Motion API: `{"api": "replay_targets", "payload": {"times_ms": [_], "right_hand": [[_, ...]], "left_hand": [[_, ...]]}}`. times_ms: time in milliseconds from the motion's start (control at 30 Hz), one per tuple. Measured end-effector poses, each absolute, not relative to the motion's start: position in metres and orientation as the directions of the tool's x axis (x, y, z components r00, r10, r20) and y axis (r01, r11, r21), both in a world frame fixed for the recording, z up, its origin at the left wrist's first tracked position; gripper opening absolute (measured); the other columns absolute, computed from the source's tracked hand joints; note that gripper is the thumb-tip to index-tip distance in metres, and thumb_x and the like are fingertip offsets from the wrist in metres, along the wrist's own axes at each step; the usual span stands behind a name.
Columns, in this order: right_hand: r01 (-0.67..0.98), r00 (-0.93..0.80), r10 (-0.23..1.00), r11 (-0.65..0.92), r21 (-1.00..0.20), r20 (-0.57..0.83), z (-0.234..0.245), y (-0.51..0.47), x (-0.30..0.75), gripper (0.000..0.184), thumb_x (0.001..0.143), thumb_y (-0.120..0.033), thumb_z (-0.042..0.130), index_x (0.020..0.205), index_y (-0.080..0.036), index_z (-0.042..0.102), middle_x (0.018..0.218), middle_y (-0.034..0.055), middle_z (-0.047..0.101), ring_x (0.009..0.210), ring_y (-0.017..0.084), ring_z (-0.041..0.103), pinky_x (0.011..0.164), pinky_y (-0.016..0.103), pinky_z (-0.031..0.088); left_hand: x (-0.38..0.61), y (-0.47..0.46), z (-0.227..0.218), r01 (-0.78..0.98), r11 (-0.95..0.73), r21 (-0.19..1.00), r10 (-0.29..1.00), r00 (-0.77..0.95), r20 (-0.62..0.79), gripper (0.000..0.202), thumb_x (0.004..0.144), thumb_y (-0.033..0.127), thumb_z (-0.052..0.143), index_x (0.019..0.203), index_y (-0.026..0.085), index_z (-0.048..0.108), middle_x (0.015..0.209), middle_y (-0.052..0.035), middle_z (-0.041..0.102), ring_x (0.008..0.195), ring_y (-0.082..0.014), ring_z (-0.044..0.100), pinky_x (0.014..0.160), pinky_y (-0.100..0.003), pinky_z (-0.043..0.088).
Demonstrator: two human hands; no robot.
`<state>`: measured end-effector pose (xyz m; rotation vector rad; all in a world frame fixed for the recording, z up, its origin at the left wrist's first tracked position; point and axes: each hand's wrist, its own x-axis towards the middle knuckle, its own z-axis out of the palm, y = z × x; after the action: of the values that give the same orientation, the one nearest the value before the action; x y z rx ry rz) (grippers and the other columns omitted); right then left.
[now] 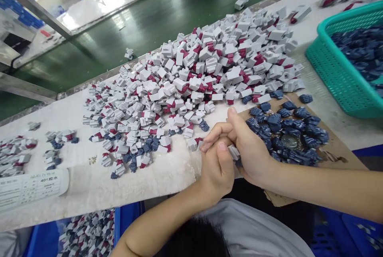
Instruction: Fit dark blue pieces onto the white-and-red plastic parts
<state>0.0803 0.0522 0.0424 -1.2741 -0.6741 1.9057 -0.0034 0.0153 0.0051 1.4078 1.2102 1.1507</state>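
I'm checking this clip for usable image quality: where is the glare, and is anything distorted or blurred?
In the head view, bright glare streaks the glossy green surface; the wide lens curves the long white-covered bench; the pile of grey-and-red plastic parts, bare left hand and bare right hand look fairly sharp.

Look at that heap of plastic parts (191, 77), pale grey and white, flashed with deep maroon! Just beside it, navy-blue moulded pieces (284, 133) on brown cardboard (336, 141). Far right, more navy fills a teal mesh basket (338, 73), bright blue crates (128, 217) line the bottom edge, and a glossy dark-green floor (143, 30) gleams past the white table cover (89, 185).
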Motion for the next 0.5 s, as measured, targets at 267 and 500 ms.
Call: {"api": "replay_targets", "payload": {"times_ms": [267,500], "right_hand": [[-0.444,-0.217,0.714,-0.679,-0.584,-0.665,0.057,0.061,0.074,0.063,0.093,-0.063,0.034,0.066,-0.015,0.067,0.068,0.0068,0.065,0.061,0.013,0.06,0.059,0.021,0.051],[-0.33,0.015,0.963,-0.249,-0.91,-0.269,0.058,0.072,0.147,0.041,0.087,-0.057,0.054,0.086,-0.021,0.073,0.09,0.0081,0.07,0.085,0.02,0.066,0.076,0.032,0.054]], "left_hand": [[0.0,0.027,0.01,-0.104,0.339,0.935,0.94,-0.011,-0.342,0.059,0.083,0.07,0.043,0.06,0.018,0.053,0.055,-0.0027,0.053,0.052,-0.0144,0.048,0.046,-0.026,0.037],[-0.064,-0.013,0.039,-0.301,0.421,0.855,0.907,0.146,-0.395,0.06,0.08,0.076,0.045,0.086,0.019,0.066,0.05,0.0005,0.053,0.031,-0.0078,0.037,0.031,-0.02,0.025]]}}
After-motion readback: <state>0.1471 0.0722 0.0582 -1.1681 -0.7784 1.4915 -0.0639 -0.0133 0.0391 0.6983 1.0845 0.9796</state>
